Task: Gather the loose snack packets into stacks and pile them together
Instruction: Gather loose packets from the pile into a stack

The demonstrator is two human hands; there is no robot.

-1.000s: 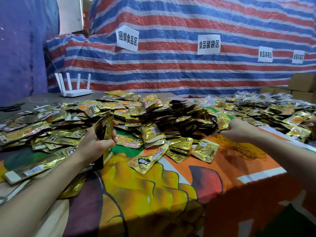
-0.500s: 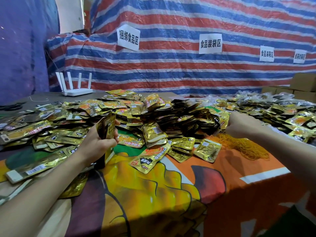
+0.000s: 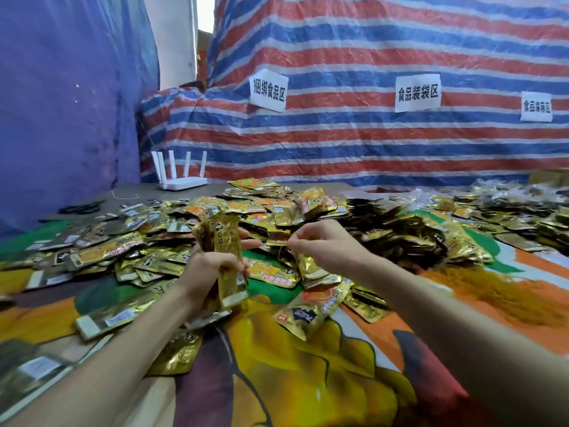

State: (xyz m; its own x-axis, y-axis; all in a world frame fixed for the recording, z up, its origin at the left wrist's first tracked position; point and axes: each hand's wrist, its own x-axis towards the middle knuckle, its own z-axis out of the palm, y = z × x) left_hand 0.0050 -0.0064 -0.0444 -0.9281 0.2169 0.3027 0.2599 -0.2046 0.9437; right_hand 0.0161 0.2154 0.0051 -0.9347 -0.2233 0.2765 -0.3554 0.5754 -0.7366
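— What is the left hand [image 3: 209, 272] doing?
— It is gripping an upright stack of packets [image 3: 229, 251] above the cloth [image 3: 292, 380]. The loose pile [image 3: 277, 208] is lying at twelve o'clock from it.
— And the right hand [image 3: 329, 246]?
— At three o'clock, its fingers are pinching together; on what, I cannot tell.

Two hands [image 3: 212, 266] [image 3: 326, 245], three paper signs [image 3: 268, 90], one router [image 3: 181, 181], snack packets [image 3: 252, 208] too many to count

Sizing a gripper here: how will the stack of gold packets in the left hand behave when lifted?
Probably fairly stiff as a bundle: the stack stands upright in the left hand. The glossy foil looks slippery and the tops fan unevenly, so packets may slide. Likely light: one hand holds it.
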